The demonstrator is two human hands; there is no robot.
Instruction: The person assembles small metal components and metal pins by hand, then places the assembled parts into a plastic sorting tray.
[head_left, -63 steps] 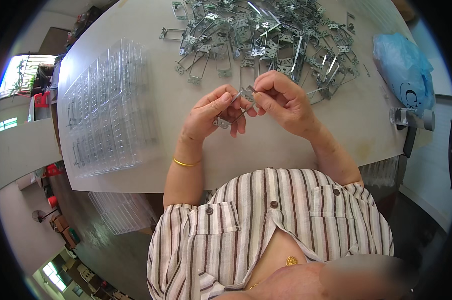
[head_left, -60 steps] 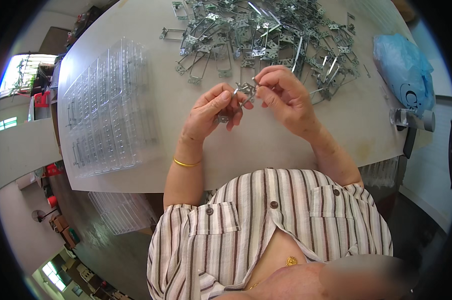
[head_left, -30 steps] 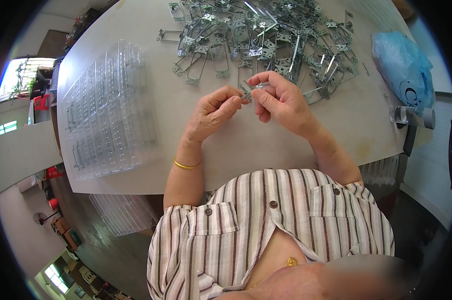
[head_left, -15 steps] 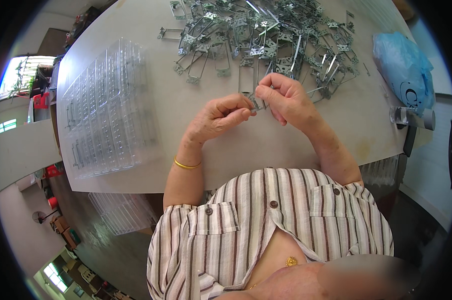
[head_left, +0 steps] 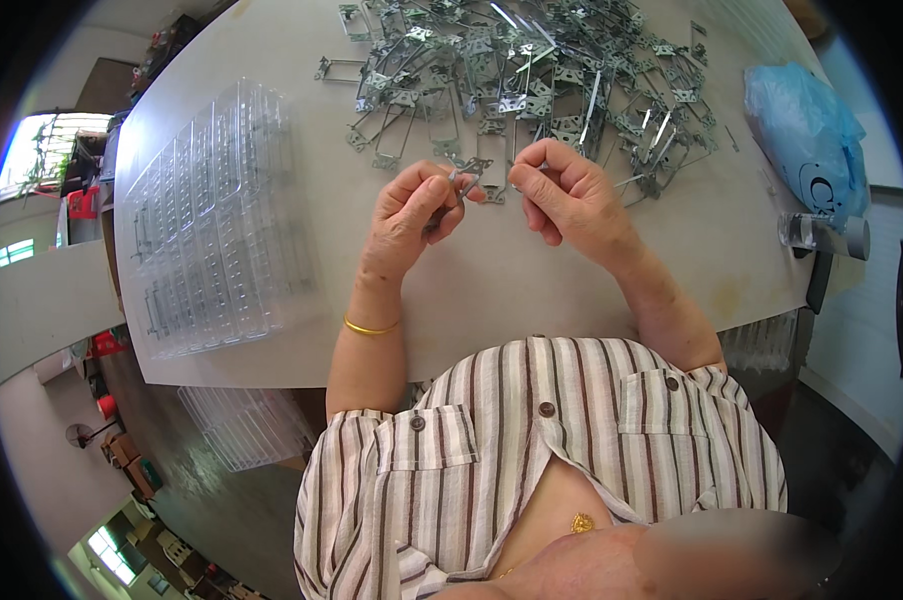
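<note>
Small metal wire-frame bracket parts lie in a heap (head_left: 532, 85) at the far side of the table. My left hand (head_left: 410, 215) is closed on one metal bracket (head_left: 470, 170), whose punched plate end sticks out past the thumb and fingertips. A short gap to the right, my right hand (head_left: 575, 200) has thumb and fingers pinched together near the heap's front edge. What that pinch holds, if anything, I cannot make out. Between the two hands, the plate end of another bracket (head_left: 494, 195) shows on the table.
A clear plastic compartment tray (head_left: 202, 215) covers the table's left side, with a few metal parts in it. At the right edge are a blue plastic bag (head_left: 804, 135) and a clear container (head_left: 822, 235). More clear trays (head_left: 247, 425) are below the table's near left edge.
My hands have moved apart. My left hand has turned upward and shifted slightly left, with the bracket now clearly showing in its fingers. My right hand stays almost in place.
</note>
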